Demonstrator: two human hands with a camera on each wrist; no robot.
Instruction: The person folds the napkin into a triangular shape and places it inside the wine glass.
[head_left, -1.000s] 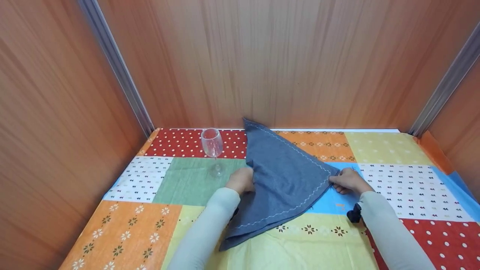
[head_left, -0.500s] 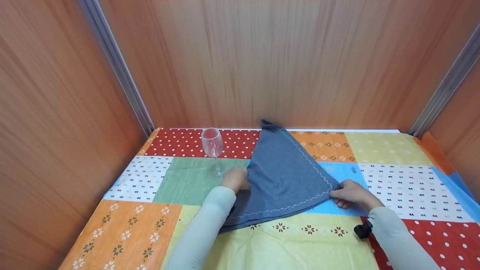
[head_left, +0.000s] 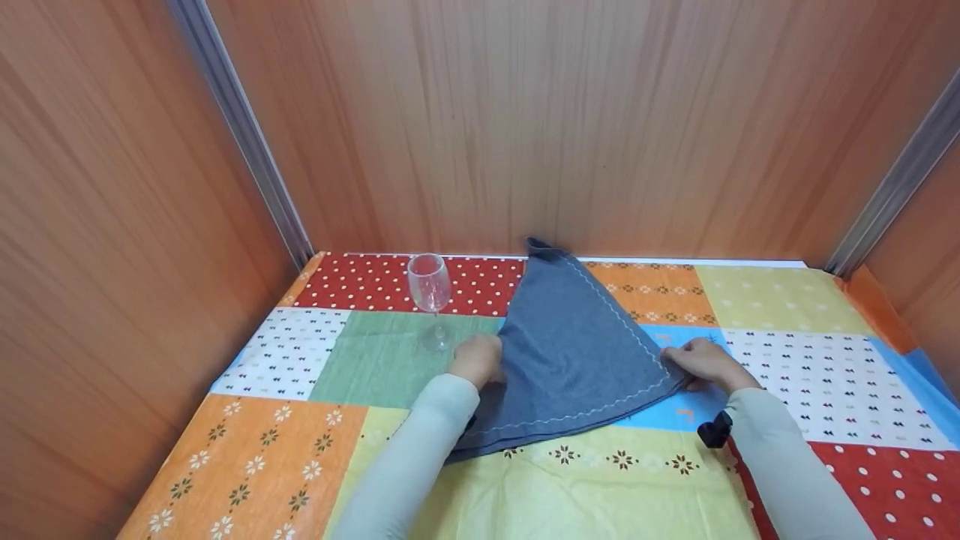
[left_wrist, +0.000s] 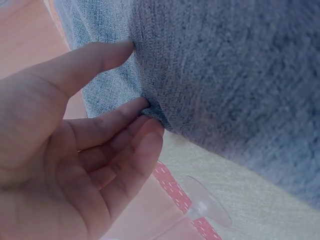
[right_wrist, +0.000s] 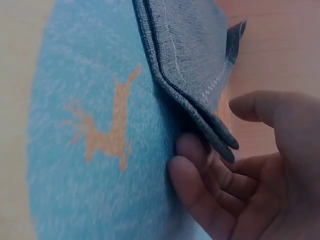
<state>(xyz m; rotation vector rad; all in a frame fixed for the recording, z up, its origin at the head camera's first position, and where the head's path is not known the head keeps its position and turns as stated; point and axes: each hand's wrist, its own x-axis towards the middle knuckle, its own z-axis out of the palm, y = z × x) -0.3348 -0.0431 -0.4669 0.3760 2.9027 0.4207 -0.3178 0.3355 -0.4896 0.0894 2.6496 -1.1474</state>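
Note:
A grey-blue cloth napkin [head_left: 577, 337] with pale zigzag stitching lies folded into a triangle-like shape, its far tip curled at the back wall. My left hand [head_left: 478, 360] grips its left side; in the left wrist view, thumb and fingertips meet a bunched fold of the napkin [left_wrist: 225, 75]. My right hand [head_left: 705, 361] is around the right corner. The right wrist view shows the layered corner of the napkin [right_wrist: 200, 117] between the thumb and the bent fingers [right_wrist: 187, 185], the thumb standing apart from the cloth and fingertips beneath it.
An upright clear wine glass [head_left: 430, 289] stands just behind and left of my left hand, its foot [left_wrist: 207, 200] close to the fingers in the left wrist view. A patchwork tablecloth [head_left: 262, 450] covers the table. Wood-grain panels [head_left: 480, 127] enclose the back and sides.
The napkin's far tip has shifted right and curled, and its near left edge has drawn in. My right hand dipped with the corner, then rose, its thumb now off the cloth.

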